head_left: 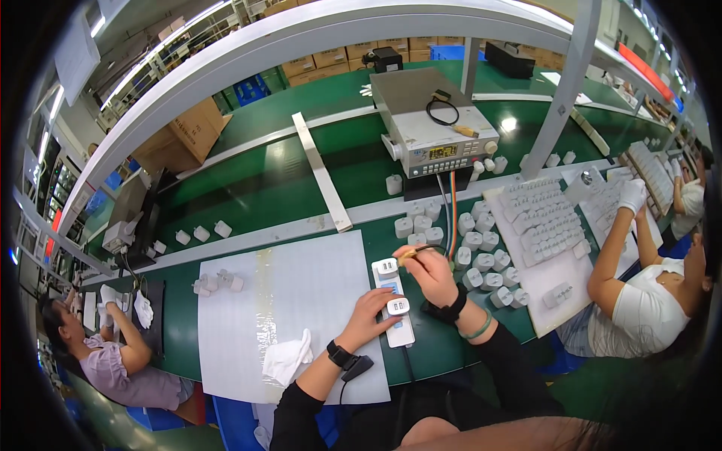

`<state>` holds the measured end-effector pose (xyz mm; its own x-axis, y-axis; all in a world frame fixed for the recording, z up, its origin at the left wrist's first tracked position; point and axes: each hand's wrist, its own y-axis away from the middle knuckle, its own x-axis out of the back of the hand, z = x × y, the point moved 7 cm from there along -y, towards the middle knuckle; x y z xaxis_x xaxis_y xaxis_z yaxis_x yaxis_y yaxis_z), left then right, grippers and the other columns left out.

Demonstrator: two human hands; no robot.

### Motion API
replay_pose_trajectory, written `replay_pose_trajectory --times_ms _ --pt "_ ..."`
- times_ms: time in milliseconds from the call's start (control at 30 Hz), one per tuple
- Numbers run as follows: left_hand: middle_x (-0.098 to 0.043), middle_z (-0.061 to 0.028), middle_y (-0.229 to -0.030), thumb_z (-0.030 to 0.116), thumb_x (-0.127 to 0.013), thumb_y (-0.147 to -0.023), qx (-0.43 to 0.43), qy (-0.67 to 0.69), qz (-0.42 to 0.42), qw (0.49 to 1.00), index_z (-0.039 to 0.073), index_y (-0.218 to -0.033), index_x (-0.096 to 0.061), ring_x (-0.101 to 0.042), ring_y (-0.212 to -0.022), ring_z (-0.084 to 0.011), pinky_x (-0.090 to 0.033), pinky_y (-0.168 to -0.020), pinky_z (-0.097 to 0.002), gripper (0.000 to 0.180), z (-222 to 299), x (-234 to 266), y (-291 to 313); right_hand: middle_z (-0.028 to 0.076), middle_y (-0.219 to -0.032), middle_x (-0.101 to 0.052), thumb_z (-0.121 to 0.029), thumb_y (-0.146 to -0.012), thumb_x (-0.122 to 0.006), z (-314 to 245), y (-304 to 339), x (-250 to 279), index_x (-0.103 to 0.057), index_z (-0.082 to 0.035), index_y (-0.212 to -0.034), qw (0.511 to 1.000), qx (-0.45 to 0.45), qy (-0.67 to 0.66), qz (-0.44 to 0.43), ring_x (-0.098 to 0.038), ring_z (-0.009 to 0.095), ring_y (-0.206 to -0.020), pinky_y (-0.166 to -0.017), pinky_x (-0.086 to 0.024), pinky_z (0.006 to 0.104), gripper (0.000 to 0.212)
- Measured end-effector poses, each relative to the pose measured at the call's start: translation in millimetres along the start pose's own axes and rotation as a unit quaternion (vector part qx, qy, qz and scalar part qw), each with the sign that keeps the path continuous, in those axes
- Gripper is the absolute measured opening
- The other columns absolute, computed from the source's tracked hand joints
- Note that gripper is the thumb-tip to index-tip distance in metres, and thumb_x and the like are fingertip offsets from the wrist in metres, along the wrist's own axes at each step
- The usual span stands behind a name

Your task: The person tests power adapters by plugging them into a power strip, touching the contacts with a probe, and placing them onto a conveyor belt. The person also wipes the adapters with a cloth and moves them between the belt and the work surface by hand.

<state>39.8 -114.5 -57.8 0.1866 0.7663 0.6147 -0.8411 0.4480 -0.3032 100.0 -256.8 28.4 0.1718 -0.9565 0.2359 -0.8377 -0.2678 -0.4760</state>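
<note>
Close work at the power strip (397,337)

We see the lower adapter (398,306) on the strip, our left hand (368,314) closed about its sides, parted only by its body, probably to steady it. Our right hand (432,276), over the strip's far end, pinches a brown-tipped plug (407,256) almost tight, likely for fine aim, near the upper adapter (387,267). Loose adapters (472,240) stand to the right of the strip, seemingly kept within reach.

Farther right of the strip, a pale tray (535,286) carries rows of small whitish pieces (538,218). Well left, beyond the strip, sits a cardboard box (184,139); we cannot tell its contents.
</note>
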Motion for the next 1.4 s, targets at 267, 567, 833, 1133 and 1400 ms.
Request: replay_pose_trajectory --times_ms 267,567,833,1133,1400 --pt "-0.054 -0.0132 -0.127 0.019 -0.072 -0.078 0.101 0.248 0.070 0.961 0.010 -0.119 -0.060 -0.049 -0.121 -0.0276 -0.037 -0.101 -0.0369 0.044 -13.7 9.0 8.1 0.010 -0.100 -0.065 -0.012 -0.091 -0.055 43.8 -0.4 -32.4 -0.063 0.000 -0.097 0.993 0.003 0.100 -0.060 -0.059 0.027 -0.092 -0.081 -0.047 0.0329 0.016" --pt "-0.058 -0.0132 -0.104 0.013 -0.066 -0.078 0.024 -0.175 0.109 0.978 0.007 -0.118 -0.059 -0.056 -0.101 -0.0316 -0.046 -0.088 -0.0370 0.041 -53.7 134.1 -177.9 0.012 -0.097 -0.064 -0.009 -0.090 -0.055 49.7 10.1 -35.4 -0.064 -0.001 -0.099 0.999 -0.007 0.034 -0.036 -0.059 0.029 -0.088 -0.078 -0.047 0.0340 0.016" --pt "-0.062 -0.0112 -0.109 0.015 -0.069 -0.072 0.144 -0.351 0.009 0.925 0.011 -0.115 -0.061 -0.057 -0.103 -0.0314 -0.049 -0.086 -0.0424 0.044 -144.5 115.3 -215.1 0.011 -0.082 -0.056 -0.007 -0.089 -0.055 50.4 10.3 -33.4 -0.064 -0.002 -0.100 0.997 -0.058 0.027 -0.052 -0.055 0.025 -0.074 -0.067 -0.044 0.0318 0.015" --pt "-0.064 -0.0017 -0.112 0.024 -0.055 -0.081 0.263 -0.730 -0.187 0.603 0.016 -0.088 -0.076 -0.040 -0.128 -0.0294 -0.034 -0.096 -0.0441 0.023 -179.4 251.1 10.2 0.009 -0.079 -0.054 -0.007 -0.089 -0.055 44.8 7.3 -38.7 -0.064 -0.002 -0.099 0.999 -0.014 0.006 -0.033 -0.053 0.022 -0.071 -0.065 -0.043 0.0304 0.014" --pt "-0.067 -0.0073 -0.099 0.015 -0.055 -0.074 0.207 -0.666 -0.210 0.685 0.013 -0.086 -0.069 -0.054 -0.110 -0.0231 -0.038 -0.094 -0.0370 0.019 -152.3 243.9 87.5 0.010 -0.102 -0.064 -0.008 -0.091 -0.054 58.9 9.1 -30.2 -0.062 0.001 -0.098 0.999 0.004 0.041 -0.017 -0.059 0.026 -0.092 -0.083 -0.046 0.0317 0.014"
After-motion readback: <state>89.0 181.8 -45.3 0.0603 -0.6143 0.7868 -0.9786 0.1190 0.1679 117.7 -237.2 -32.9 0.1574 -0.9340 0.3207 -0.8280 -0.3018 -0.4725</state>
